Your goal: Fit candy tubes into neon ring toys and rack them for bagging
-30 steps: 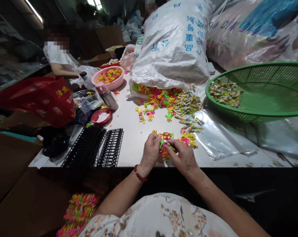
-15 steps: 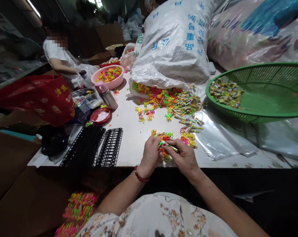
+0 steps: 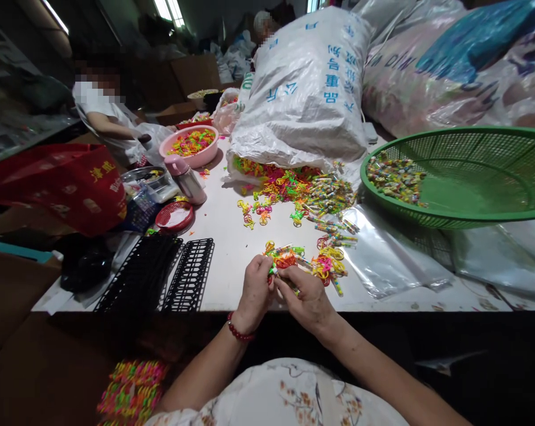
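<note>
Neon plastic rings [image 3: 289, 258] lie heaped at the near edge of the table [image 3: 232, 231], and both hands meet just over them — the left hand [image 3: 255, 290] with its grip pinched narrow on a small piece [image 3: 275, 271], the right hand [image 3: 309, 300] with its grip closed on the same piece opposite. Farther back, a bigger spill [image 3: 289, 183] lies at a white sack [image 3: 302, 100] — green basket [image 3: 471, 177] to its right.

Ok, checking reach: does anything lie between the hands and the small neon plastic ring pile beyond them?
Nothing visible: the small neon plastic ring pile lies directly past the left hand and right hand, both pinching neon pieces.
</note>
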`<state>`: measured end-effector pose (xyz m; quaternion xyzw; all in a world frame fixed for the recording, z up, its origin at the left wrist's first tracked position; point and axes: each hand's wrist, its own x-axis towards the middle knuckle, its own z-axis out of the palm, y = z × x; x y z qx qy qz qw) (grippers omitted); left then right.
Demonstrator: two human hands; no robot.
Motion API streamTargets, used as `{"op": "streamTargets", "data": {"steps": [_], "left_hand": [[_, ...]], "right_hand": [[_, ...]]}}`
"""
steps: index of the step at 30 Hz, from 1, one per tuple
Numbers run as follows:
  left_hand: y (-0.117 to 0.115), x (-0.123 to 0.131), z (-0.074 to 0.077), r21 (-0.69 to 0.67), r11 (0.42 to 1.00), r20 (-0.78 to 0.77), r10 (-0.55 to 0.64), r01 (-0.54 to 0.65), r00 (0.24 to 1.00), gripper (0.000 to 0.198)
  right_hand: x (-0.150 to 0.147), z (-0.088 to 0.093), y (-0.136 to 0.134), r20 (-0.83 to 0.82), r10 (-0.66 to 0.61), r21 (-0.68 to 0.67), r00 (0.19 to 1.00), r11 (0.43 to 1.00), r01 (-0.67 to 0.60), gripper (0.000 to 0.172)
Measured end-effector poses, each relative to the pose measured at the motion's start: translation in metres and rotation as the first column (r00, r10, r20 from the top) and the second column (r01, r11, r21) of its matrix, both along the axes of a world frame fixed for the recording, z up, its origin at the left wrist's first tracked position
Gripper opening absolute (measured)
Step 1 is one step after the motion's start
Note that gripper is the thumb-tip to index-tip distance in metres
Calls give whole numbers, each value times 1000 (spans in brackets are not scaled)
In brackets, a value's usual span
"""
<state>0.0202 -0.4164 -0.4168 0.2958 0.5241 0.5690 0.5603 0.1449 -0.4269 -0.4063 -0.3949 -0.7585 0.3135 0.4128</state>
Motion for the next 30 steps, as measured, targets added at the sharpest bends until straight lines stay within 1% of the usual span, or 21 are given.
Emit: {"op": "streamTargets", "data": {"steps": [2,3,4,6,7,8,9,11,12,14,15,17,19,21,24,26,28,30], "left_hand": [[5,-4,-3,3,1000,-92,-3,3,996,33],[8,-6,-3,6,1000,-142,-6,7,990,34],[12,-10,-2,20,1000,-195,-1,6,981,35],[23,-20,1,84,996,-333,38,-11,942,38],[30,-27,2,112,994,-435,50,0,899,39],[38,-34,3,124,992,-550,55,16,833,40],[47,-41,2,118,993,-658,58,27,751,39],[69,-56,-2,80,997,-805,59,9,590,34],[82,-62,-6,63,998,-840,65,-21,539,30],[109,-71,-13,45,995,-865,85,-92,494,23],[122,-75,-16,32,992,-877,86,-120,473,21],[145,-78,-21,10,987,-895,81,-160,438,23],[161,-79,-24,-2,985,-906,70,-170,417,29],[169,-80,-26,-12,988,-907,54,-153,417,26],[168,-86,-29,-21,991,-888,41,-129,458,10],[161,-94,-31,-17,988,-864,62,-152,499,6],[152,-102,-33,-13,977,-828,110,-214,550,6],[144,-109,-35,-19,960,-773,163,-279,613,5]], "right_hand": [[4,-2,9,4,25,-29,1000,999,-25,13],[10,-3,17,11,22,-25,1000,999,-21,15],[17,-4,27,28,-7,-6,1000,1000,7,18],[37,-8,55,107,-144,79,984,988,136,25],[49,-10,72,172,-237,135,956,967,215,27],[60,-12,89,257,-305,189,917,947,262,28],[71,-14,106,358,-350,225,866,932,284,27],[89,-18,137,565,-376,241,735,927,288,25],[94,-19,148,653,-362,222,665,931,288,25],[98,-20,165,774,-302,152,556,942,300,24],[98,-20,170,807,-273,116,523,943,313,25],[93,-20,175,832,-235,62,503,940,337,23],[89,-20,177,832,-226,40,507,936,351,19],[87,-20,176,825,-225,33,519,935,353,18],[88,-15,172,812,-235,31,534,932,362,20],[88,-10,164,784,-272,38,557,918,395,23],[87,-6,153,692,-333,7,640,890,455,28],[85,-4,143,538,-397,-36,744,871,490,29]]}}
